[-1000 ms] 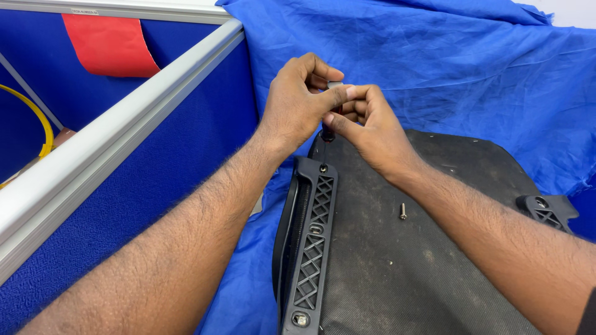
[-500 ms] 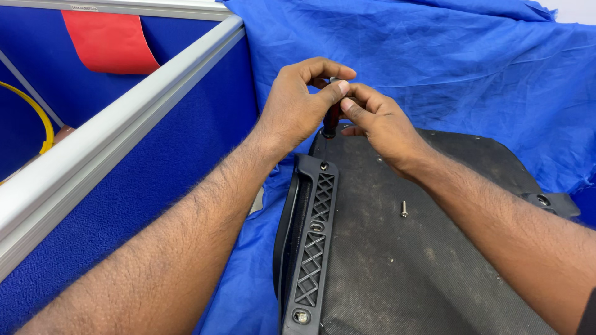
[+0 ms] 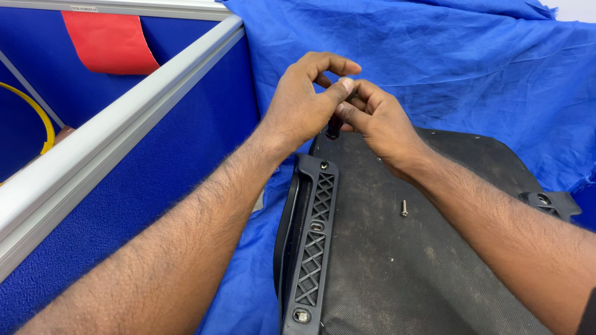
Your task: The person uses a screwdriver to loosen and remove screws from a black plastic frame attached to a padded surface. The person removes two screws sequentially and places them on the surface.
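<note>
My left hand (image 3: 304, 105) and my right hand (image 3: 379, 121) meet above the far edge of a black suitcase panel (image 3: 422, 260). Their fingertips pinch a small dark part (image 3: 333, 128) between them; most of it is hidden by the fingers. A black lattice handle (image 3: 310, 248) runs along the panel's left side. One loose silver screw (image 3: 404, 208) lies on the panel, just under my right wrist.
A blue cloth (image 3: 434, 56) covers the surface under and behind the suitcase. A blue partition with a silver aluminium rail (image 3: 124, 130) stands on the left, with a red patch (image 3: 108, 43) and a yellow cable (image 3: 37, 115) behind it. A black bracket (image 3: 549, 203) sits at the panel's right edge.
Both hands have stayed together at the far edge of the panel, shifting slightly; the fingers have re-gripped the small dark part. The screw has not moved.
</note>
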